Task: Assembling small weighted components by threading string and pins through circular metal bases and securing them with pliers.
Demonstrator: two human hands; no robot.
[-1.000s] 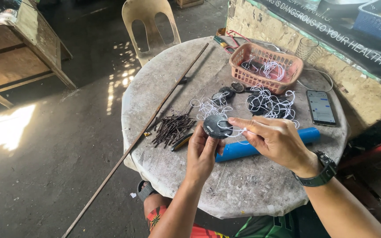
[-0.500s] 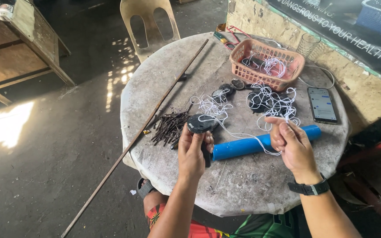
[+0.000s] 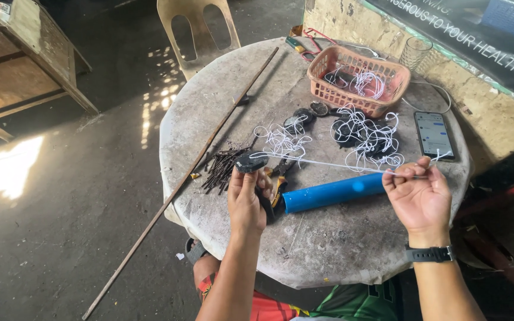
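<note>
Left hand [image 3: 246, 199] up over the near-left part of the tabletop, fingers pinching a small dark disc [image 3: 251, 161], and from that disc a white string [image 3: 328, 164] runs taut across to the right hand [image 3: 419, 196], which pinches the other end between thumb and fingertips above the near-right edge. Just under that line lies a blue pipe [image 3: 334, 192], stretched along the round stone table [image 3: 328, 249], and beside the left hand there's a pair of pliers [image 3: 279, 178] with yellow handles. A little further left, a heap of dark nails [image 3: 224, 166], and a long thin stick [image 3: 191, 169] slants over the left edge down to the floor. Toward the middle, loose white string tangles [image 3: 367, 137] mixed with more dark discs [image 3: 300, 117]. At the far edge, an orange plastic basket [image 3: 358, 80] with string inside; a clear glass [image 3: 416, 53] stands just right of it. By the right edge, a phone [image 3: 434, 134] lies flat, screen lit. Beyond the table, a long dark sign with pale lettering [image 3: 465, 35] runs along the wall top, and a beige plastic chair [image 3: 197, 30] stands at the far side.
</note>
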